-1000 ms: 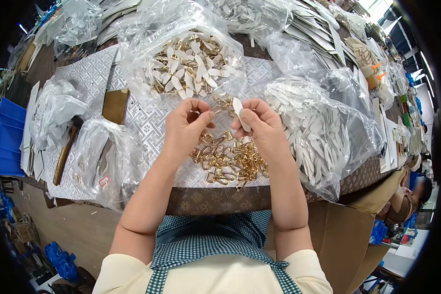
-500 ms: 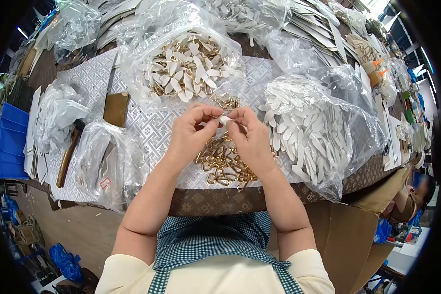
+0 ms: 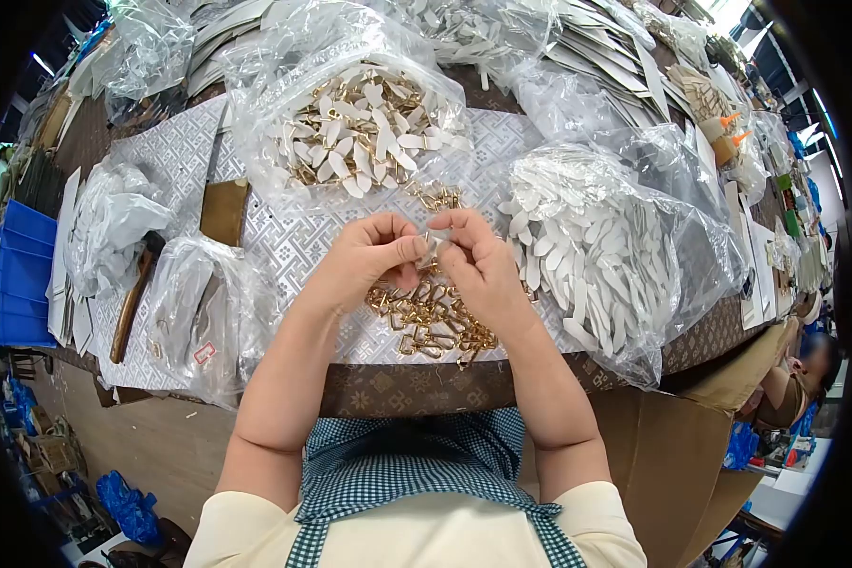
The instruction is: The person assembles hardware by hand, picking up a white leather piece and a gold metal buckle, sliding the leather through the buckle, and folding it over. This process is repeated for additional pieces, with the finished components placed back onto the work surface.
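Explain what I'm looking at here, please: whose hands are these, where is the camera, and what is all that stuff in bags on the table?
The picture comes from a camera worn on a person's head, looking down, so you see that person's own arms and checked apron from above. The left hand and right hand meet over the table, pinching a small white strip between the fingertips; it is too small to tell more. Just under the hands lies a loose pile of gold rings. Behind them, an open clear bag holds white strips mixed with gold rings. To the right, another clear bag holds only white strips. On the left lie more plastic bags and a wooden-handled tool. Another person sits at the far lower right edge.
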Tool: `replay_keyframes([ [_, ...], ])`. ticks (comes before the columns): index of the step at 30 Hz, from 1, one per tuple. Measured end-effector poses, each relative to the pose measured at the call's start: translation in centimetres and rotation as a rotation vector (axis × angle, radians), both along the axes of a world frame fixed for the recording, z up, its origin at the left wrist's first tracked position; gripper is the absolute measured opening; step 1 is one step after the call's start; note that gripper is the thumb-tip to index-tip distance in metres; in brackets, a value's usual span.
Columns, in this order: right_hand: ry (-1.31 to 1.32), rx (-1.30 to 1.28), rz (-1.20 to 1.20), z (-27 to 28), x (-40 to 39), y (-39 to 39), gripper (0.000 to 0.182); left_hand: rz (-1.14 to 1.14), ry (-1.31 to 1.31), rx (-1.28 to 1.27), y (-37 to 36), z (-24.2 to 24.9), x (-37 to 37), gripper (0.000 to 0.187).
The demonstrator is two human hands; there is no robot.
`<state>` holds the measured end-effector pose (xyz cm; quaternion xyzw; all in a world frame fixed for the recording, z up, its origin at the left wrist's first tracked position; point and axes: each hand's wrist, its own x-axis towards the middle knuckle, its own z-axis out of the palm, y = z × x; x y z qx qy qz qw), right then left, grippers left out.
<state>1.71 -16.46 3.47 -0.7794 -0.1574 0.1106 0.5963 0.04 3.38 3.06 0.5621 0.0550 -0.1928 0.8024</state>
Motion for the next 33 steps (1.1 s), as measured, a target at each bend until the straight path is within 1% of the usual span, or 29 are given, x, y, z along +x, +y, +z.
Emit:
replay_keyframes([
  [1,-0.017,0.031,0.015,0.3,-0.2,0.1,0.025,-0.022,0.012,-0.016,0.1,0.0,0.0,0.018],
  [3,-0.048,0.091,0.043,0.9,-0.7,0.4,0.029,-0.035,-0.047,-0.023,0.1,0.1,-0.3,0.018],
  [6,-0.228,-0.006,0.043,0.0,-0.3,0.5,0.034,-0.047,-0.113,-0.020,0.0,0.0,-0.3,0.017],
  [9,-0.172,0.003,0.021,0.4,-0.6,0.6,0.033,-0.041,-0.143,-0.063,-0.3,0.3,-0.5,0.017],
  [12,-0.091,0.134,0.011,-0.1,-0.7,0.8,0.031,-0.031,-0.178,-0.099,-0.3,0.4,-0.6,0.017],
  [13,-0.101,0.114,0.007,0.1,-0.7,0.9,0.030,-0.030,-0.193,-0.106,-0.4,0.4,-0.6,0.017],
  [16,-0.148,0.061,-0.006,0.7,-0.8,0.9,0.028,-0.028,-0.209,-0.025,-0.4,0.3,-0.6,0.016],
  [18,-0.197,0.043,-0.019,0.3,-0.8,1.0,0.028,-0.008,-0.186,-0.054,-0.6,0.6,-0.7,0.015],
  [21,-0.159,0.043,-0.067,0.4,-1.1,1.2,0.024,0.016,-0.176,-0.075,-0.9,0.5,-0.8,0.016],
  [24,-0.063,0.102,-0.056,0.6,-1.0,1.1,0.020,0.061,-0.173,-0.071,-0.9,0.1,-0.5,0.016],
  [25,-0.072,0.107,-0.056,0.3,-0.9,1.1,0.019,0.082,-0.171,-0.066,-0.8,0.0,-0.5,0.016],
  [27,-0.090,0.115,-0.055,-0.8,-0.6,0.9,0.017,0.088,-0.196,-0.007,-0.9,0.1,-0.5,0.020],
  [30,-0.157,0.001,-0.035,-0.6,0.0,0.7,0.019,0.090,-0.239,0.053,-0.9,0.3,-0.4,0.025],
  [32,-0.038,0.065,-0.037,0.5,1.4,0.9,0.021,0.135,-0.239,0.057,-0.5,0.2,-0.2,0.028],
  [33,-0.005,-0.006,-0.018,1.4,2.4,0.9,0.024,0.177,-0.224,0.043,-0.3,-0.1,0.1,0.028],
])
